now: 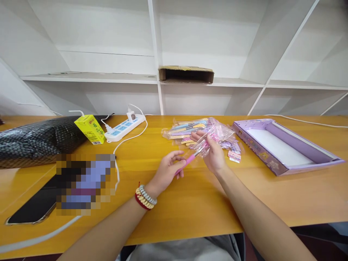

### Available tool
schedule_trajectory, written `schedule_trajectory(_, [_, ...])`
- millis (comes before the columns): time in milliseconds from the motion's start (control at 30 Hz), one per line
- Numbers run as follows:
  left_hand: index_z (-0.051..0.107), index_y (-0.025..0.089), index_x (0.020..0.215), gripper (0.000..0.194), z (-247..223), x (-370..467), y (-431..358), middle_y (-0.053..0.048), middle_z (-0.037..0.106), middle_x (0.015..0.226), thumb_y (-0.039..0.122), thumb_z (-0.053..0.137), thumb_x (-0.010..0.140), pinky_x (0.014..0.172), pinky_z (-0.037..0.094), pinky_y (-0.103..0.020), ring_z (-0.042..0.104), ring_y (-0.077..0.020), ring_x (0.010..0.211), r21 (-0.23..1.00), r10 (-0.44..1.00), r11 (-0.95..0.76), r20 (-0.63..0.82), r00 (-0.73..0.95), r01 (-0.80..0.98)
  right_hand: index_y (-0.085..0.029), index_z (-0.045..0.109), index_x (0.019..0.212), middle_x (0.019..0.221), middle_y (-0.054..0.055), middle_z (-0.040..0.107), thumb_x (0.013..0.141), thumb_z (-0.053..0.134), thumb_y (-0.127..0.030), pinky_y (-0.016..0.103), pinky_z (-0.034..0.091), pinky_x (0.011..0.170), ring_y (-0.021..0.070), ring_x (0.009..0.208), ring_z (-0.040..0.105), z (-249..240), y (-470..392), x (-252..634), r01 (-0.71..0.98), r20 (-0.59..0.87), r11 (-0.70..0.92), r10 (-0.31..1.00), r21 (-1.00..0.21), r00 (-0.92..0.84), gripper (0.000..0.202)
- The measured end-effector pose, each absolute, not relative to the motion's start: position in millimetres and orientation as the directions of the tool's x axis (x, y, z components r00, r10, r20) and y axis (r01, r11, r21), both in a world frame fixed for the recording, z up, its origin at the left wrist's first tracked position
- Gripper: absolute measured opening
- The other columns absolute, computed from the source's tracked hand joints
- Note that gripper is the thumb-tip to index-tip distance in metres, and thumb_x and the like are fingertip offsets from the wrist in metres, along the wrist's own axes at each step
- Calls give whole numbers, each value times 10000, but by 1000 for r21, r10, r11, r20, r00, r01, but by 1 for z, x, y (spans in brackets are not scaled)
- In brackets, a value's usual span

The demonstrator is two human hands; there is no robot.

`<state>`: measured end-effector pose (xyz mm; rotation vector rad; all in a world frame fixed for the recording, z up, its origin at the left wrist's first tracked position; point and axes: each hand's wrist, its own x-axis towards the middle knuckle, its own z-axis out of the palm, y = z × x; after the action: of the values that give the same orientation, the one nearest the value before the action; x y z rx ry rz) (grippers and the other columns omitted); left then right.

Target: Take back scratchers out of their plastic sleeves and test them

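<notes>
A slim stick with a pink handle [188, 162] and a greyish, shiny middle slants up to the right above the table. My left hand [169, 169] pinches its pink end between thumb and fingers. At the upper end, my right hand [216, 154] holds the clear plastic wrapper [204, 145] around it, thumb up and fingers behind. The stick's tip is hard to make out through the film. Just behind my hands lies a pile of similar wrapped sticks [187, 127] in blue, yellow and purple. A small pink-and-white card [234, 156] rests by my right hand.
A shallow purple box [272, 165] stands at the right. To the left are a yellow drink carton [89, 129], a white power strip [125, 127], a black wrapped bundle [40, 139] and a dark phone-like slab [32, 206], partly blurred. A cardboard box [186, 69] sits on the shelf.
</notes>
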<state>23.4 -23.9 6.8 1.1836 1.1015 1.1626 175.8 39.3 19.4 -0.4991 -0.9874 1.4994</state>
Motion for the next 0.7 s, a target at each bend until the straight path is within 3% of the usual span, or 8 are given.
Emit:
schedule_trajectory(100, [471, 204, 1080, 409, 6, 24, -24, -24, 581, 971, 243, 613, 698, 440, 385, -235, 549, -79, 474, 976, 995, 74, -59, 81, -203, -207, 642, 986, 1079, 63, 654, 790, 555, -483, 423, 376, 994, 226, 1090, 561, 13, 38, 173, -515, 237, 70, 934, -854, -266, 350])
schedule_trajectory(267, [485, 201, 969, 320, 0, 24, -23, 21, 587, 826, 155, 507, 653, 395, 326, -214, 496, -68, 425, 956, 993, 111, -92, 80, -271, -201, 663, 999, 1142, 54, 626, 809, 535, -474, 407, 390, 981, 214, 1078, 554, 3, 29, 165, -348, 218, 59, 871, -936, -439, 356])
schedule_trajectory(367, [533, 176, 900, 221, -1, 17, -18, 12, 585, 739, 220, 507, 685, 422, 338, -220, 531, -97, 488, 975, 993, 102, -87, 82, -195, -190, 679, 936, 1058, 51, 661, 802, 549, -464, 404, 378, 994, 207, 1045, 572, 4, 31, 169, -330, 223, 81, 881, -941, -418, 332])
schedule_trajectory(433, [579, 154, 858, 211, 2, 11, -15, -27, 622, 805, 302, 540, 713, 516, 399, -233, 590, -128, 639, 990, 996, 56, -47, 71, -127, -175, 687, 859, 955, 60, 686, 798, 551, -456, 404, 408, 962, 212, 985, 602, 7, 33, 174, -339, 226, 80, 880, -938, -418, 319])
schedule_trajectory(533, [627, 139, 863, 300, 6, 7, -12, -67, 650, 907, 403, 570, 734, 650, 438, -252, 600, -156, 811, 988, 996, 7, 6, 85, -155, -149, 678, 776, 789, 75, 692, 795, 547, -440, 412, 479, 840, 219, 811, 644, 10, 29, 176, -271, 147, -19, 802, -963, -579, 320])
schedule_trajectory(633, [641, 124, 837, 313, 8, 11, -14, -57, 649, 798, 411, 630, 713, 619, 443, -259, 589, -141, 704, 965, 977, 65, -10, 212, -255, -141, 648, 743, 697, 61, 672, 770, 581, -415, 385, 510, 694, 203, 662, 636, 5, 19, 168, -112, 2, -118, 679, -987, -734, 283])
schedule_trajectory(700, [643, 111, 787, 276, 7, 15, -15, -44, 642, 743, 359, 691, 676, 621, 448, -259, 576, -126, 654, 958, 971, 88, -21, 238, -273, -149, 631, 755, 701, 38, 660, 742, 622, -391, 338, 502, 663, 178, 662, 622, -1, 13, 161, -44, -24, -85, 664, -995, -747, 243])
